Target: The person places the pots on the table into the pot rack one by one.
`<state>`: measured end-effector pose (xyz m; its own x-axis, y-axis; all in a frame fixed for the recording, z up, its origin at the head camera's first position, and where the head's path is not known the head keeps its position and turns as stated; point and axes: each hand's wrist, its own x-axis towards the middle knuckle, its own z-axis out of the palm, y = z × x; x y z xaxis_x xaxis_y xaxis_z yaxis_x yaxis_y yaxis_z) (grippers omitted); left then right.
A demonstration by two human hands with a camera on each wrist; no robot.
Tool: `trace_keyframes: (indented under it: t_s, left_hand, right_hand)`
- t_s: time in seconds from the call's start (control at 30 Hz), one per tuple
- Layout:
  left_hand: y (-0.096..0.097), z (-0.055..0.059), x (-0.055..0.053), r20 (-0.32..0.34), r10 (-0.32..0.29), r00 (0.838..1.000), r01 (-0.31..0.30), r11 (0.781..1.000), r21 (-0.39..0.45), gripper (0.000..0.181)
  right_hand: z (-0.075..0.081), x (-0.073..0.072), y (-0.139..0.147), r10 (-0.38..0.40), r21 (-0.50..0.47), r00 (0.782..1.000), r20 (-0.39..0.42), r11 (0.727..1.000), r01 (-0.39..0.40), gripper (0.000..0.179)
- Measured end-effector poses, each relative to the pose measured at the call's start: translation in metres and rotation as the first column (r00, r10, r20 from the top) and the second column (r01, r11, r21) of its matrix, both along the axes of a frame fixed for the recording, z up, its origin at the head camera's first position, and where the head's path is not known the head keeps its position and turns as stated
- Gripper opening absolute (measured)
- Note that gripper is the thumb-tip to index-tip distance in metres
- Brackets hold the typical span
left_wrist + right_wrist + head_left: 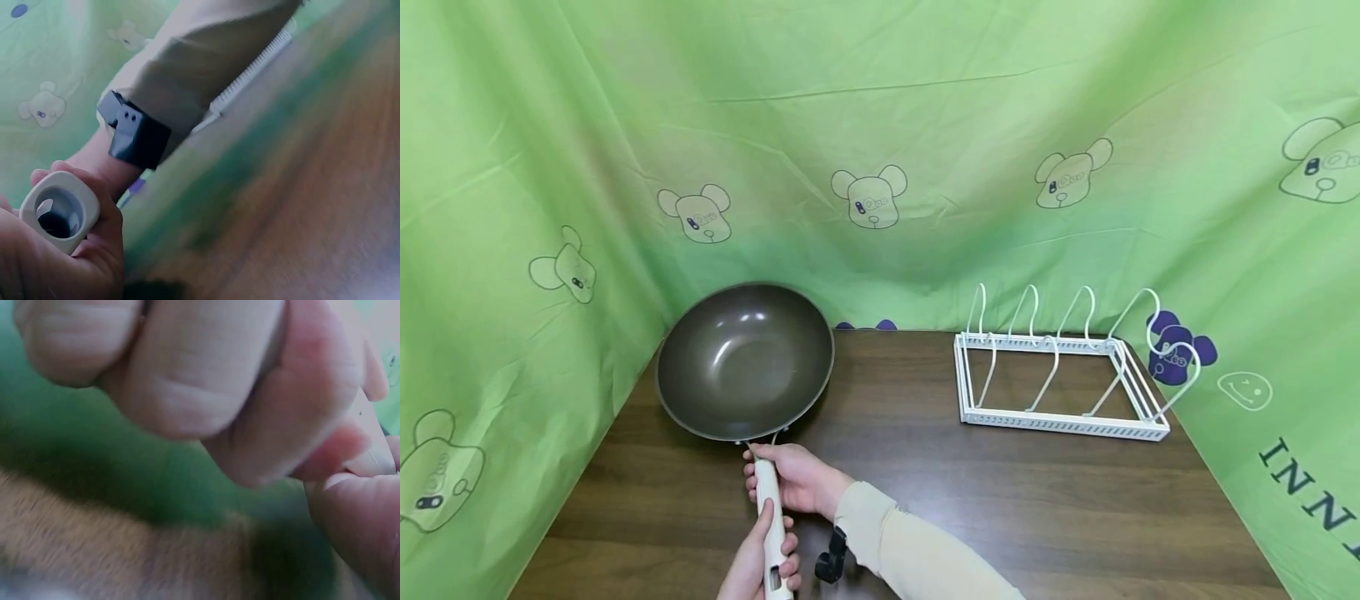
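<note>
A dark-coated wok is at the back left of the table, its inside facing me and its white handle pointing toward me. Near the pan end, my right hand has its fingers curled round the handle. My left hand grips the same handle lower down, thumb along its top. The left wrist view looks onto the hollow end of the handle. Curled right fingers fill much of the right wrist view. Whether the wok's base touches the table is hidden.
A white rack with several upright curved wire dividers stands at the right on the brown wooden table. Green cloth printed with bear faces hangs behind and along both sides. A black wrist camera is on my right wrist.
</note>
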<state>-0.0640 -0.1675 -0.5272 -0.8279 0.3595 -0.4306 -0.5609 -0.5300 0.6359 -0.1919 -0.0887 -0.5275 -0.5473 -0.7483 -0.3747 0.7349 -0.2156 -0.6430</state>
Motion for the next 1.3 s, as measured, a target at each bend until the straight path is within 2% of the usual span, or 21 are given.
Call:
trace_keyframes:
  t_s: [0.07, 0.13, 0.27, 0.33, 0.53, 0.7, 0.87, 1.17, 1.3]
  left_hand:
    - [0.002, -0.003, 0.001, 0.011, 0.031, 0.999, -0.03, 0.998, -0.048, 0.051]
    - [0.005, -0.007, 0.003, 0.008, 0.073, 0.997, -0.072, 0.989, -0.131, 0.052]
    - [0.012, -0.013, 0.006, -0.03, 0.141, 0.99, -0.144, 0.942, -0.303, 0.056]
    - [0.014, -0.015, 0.006, -0.046, 0.149, 0.988, -0.156, 0.924, -0.349, 0.057]
    - [0.017, -0.017, 0.004, -0.062, 0.187, 0.98, -0.197, 0.898, -0.394, 0.058]
    - [0.023, -0.017, 0.004, -0.076, 0.239, 0.968, -0.249, 0.879, -0.406, 0.054]
    - [0.03, -0.017, 0.005, -0.088, 0.285, 0.954, -0.295, 0.855, -0.426, 0.052]
    - [0.038, -0.015, 0.005, -0.116, 0.332, 0.936, -0.342, 0.782, -0.521, 0.057]
    - [0.04, -0.017, 0.006, -0.119, 0.341, 0.932, -0.349, 0.766, -0.539, 0.058]
  right_hand:
    - [-0.001, 0.002, 0.002, -0.005, 0.007, 1.0, -0.022, 1.0, 0.005, 0.016]
    - [-0.002, 0.004, 0.003, -0.011, 0.022, 0.999, -0.053, 1.0, 0.013, 0.017]
    - [-0.004, 0.011, 0.003, -0.031, 0.071, 0.993, -0.116, 0.997, 0.04, 0.021]
    - [-0.004, 0.015, 0.002, -0.042, 0.088, 0.99, -0.136, 0.995, 0.054, 0.023]
    - [-0.004, 0.021, -0.003, -0.102, 0.118, 0.979, -0.175, 0.985, 0.124, 0.027]
    - [-0.003, 0.024, -0.004, -0.146, 0.131, 0.972, -0.186, 0.976, 0.172, 0.025]
    - [-0.005, 0.024, -0.002, -0.147, 0.108, 0.97, -0.192, 0.98, 0.169, 0.024]
    - [-0.008, 0.022, 0.0, -0.142, 0.067, 0.97, -0.196, 0.985, 0.158, 0.023]
    - [-0.009, 0.021, 0.002, -0.142, 0.068, 0.968, -0.207, 0.985, 0.159, 0.023]
